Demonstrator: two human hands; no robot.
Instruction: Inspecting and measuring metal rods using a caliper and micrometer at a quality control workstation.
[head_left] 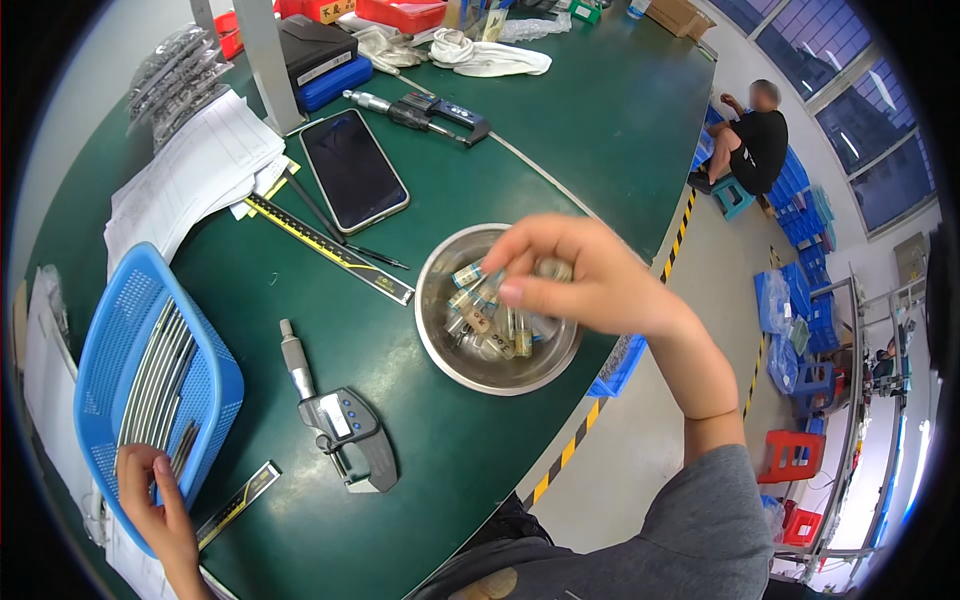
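Note:
My right hand [580, 275] is over a round steel bowl [440, 350], its thumb and index finger bent toward each other in a pinch. Whatever lies between these fingers is too blurred to name. Inside the bowl lie several small clear tubes [478, 318] with paper labels. At the left, my left hand [158, 505] reaches over the near end of a blue plastic basket [222, 385], fingers apart. Its fingertips are by the lower ends of several thin metal rods [155, 375] in the basket. A digital micrometer [345, 425] lies between basket and bowl.
Behind the bowl are a phone [355, 170], a second micrometer [430, 115] and a black-and-yellow ruler [325, 245]. Papers [195, 175] lie at the left, white gloves [490, 55] at the back. The green table's [600, 130] edge runs along the right; a person [757, 140] sits beyond.

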